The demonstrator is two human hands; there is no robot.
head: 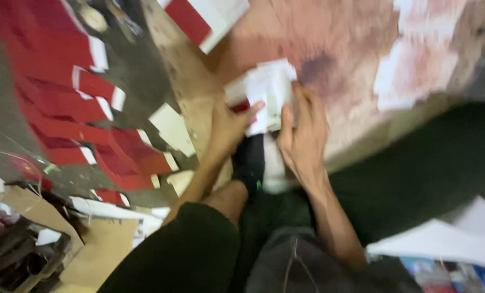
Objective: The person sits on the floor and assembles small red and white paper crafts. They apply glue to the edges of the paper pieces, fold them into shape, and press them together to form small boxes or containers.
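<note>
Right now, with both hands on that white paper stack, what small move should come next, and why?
Probably square the stack of white papers first: the left hand and right hand grip its lower edge, and its sheets look fanned unevenly on the wooden board, though blur hides detail.

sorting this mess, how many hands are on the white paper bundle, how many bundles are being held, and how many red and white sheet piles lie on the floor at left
hands on the bundle: 2, left hand and right hand
white paper bundle being held: 1
red and white sheet pile on the floor at left: 1 sprawling pile, blurred
total: 4
</note>
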